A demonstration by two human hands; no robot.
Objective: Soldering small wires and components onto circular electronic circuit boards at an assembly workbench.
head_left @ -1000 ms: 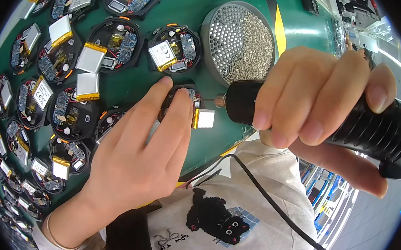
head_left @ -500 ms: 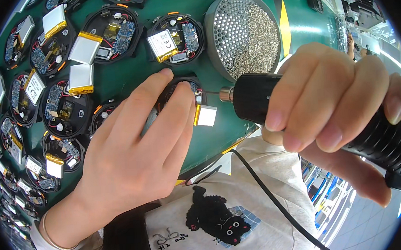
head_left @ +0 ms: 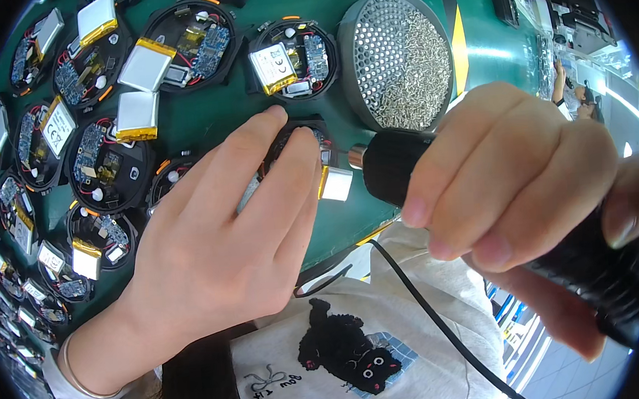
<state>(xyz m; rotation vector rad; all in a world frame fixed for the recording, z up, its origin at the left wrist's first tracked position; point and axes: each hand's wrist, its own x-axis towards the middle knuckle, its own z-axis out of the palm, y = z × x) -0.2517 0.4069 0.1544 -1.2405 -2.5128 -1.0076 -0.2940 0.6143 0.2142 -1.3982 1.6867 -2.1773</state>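
My left hand (head_left: 218, 229) reaches over a round black device housing (head_left: 304, 121) and grips it, hiding most of it. Index and middle fingers straddle the housing, and part of its circuit board shows beside them. A silver battery pack with yellow tape (head_left: 337, 184) sticks out at its right side. In my right hand (head_left: 514, 171) is a black electric screwdriver (head_left: 399, 166), held nearly level with fingers wrapped round the body. Its thin bit points left at the housing's right edge; whether the tip touches a screw cannot be made out.
A round grey perforated dish (head_left: 350, 86) of small silver screws (head_left: 425, 66) stands behind the screwdriver. Another open housing (head_left: 329, 65) lies left of the dish, and several more crowd the green table (head_left: 276, 1) on the left. A black cable (head_left: 432, 306) hangs across my shirt.
The screwdriver and my right hand have shifted slightly left and down in the picture. The table scene has slid a little to the right; my left hand keeps its grip on the housing.
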